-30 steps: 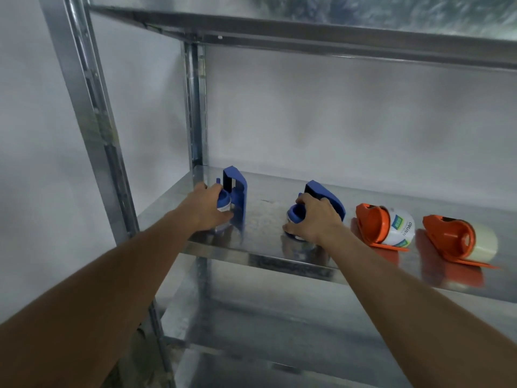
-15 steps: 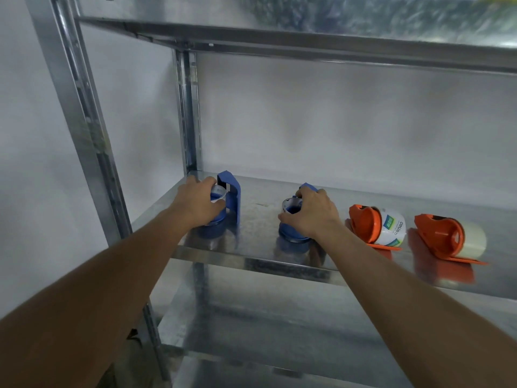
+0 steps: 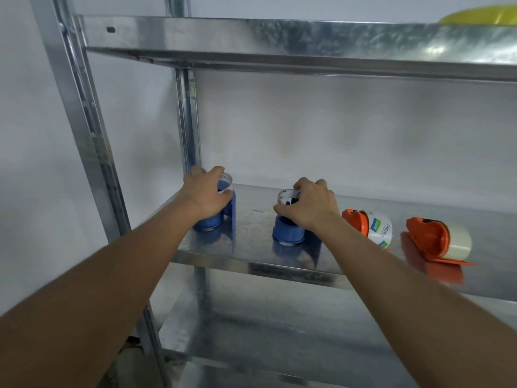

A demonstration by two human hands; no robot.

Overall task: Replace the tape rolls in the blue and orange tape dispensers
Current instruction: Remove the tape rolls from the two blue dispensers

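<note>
Head view: left hand [image 3: 205,196] and right hand [image 3: 310,204] each grip, apparently, a spent core; yanking could topple both blue dispensers [image 3: 288,233] off the shelf [image 3: 251,264].

The galvanised metal shelf [image 3: 251,219] is silver-grey with a mottled, spangled sheen. On it, 2 plastic tape dispensers are blue: the left blue dispenser [image 3: 230,211] and the middle blue dispenser [image 3: 288,231], each with a whitish tape core at its top. 2 more are orange: the first orange dispenser [image 3: 355,221] carries a white roll printed with blue-green labels [image 3: 380,231]; the far orange dispenser [image 3: 430,236] carries a plain cream roll [image 3: 458,239]. A yellow object [image 3: 481,15] lies on the upper shelf. The wall [image 3: 335,130] is pale grey-white.
</note>
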